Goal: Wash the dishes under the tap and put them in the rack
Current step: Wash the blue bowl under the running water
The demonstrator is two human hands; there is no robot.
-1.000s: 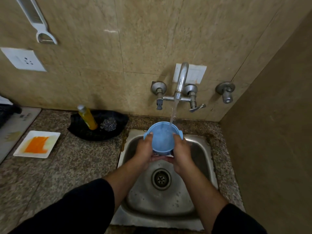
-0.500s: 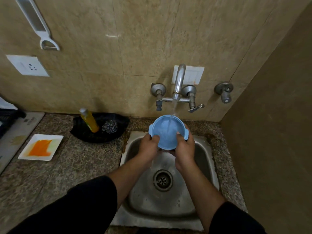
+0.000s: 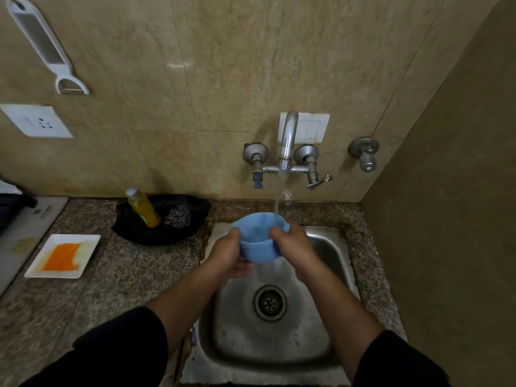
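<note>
Both left grip (image 3: 226,255) and right grip (image 3: 296,247) curled round a smooth blue plastic bowl (image 3: 257,247), chrome tap (image 3: 287,141) streaming, steel sink (image 3: 251,344)

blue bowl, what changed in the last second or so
The blue bowl was turned: half a second ago its opening faced the camera with the stream falling inside; now its outer wall faces the camera, and the water lands at its far rim. The left hand and right hand kept their grip on either side. The tap runs over the sink as before.
</note>
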